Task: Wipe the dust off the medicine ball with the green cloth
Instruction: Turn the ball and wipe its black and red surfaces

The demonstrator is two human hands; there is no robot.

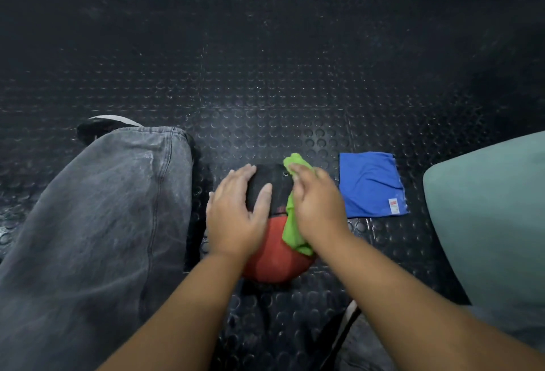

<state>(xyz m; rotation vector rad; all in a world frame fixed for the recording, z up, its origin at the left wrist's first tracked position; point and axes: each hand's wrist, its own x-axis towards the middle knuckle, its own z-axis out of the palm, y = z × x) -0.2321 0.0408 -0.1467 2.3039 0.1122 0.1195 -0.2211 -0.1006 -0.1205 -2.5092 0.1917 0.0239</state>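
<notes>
Green cloth (292,232), pressed by right hand (317,208), drapes right edge of medicine ball (274,260).

Black-and-red medicine ball (274,264), green cloth (293,232), blue cloth (368,185), black studded floor (265,61).

The medicine ball (271,264) (red near, black far) sits on the bumpy dark floor (265,76). The green cloth (292,232) lies crumpled over its right side, touching it.

— The floor (265,76)?
— Dark rubber, studded with round bumps, faintly shiny.
— And the medicine ball (274,261)?
— Matt, finely grained. The green cloth (292,232) looks soft, fuzzy; the trousers (103,208) are faded denim.
</notes>
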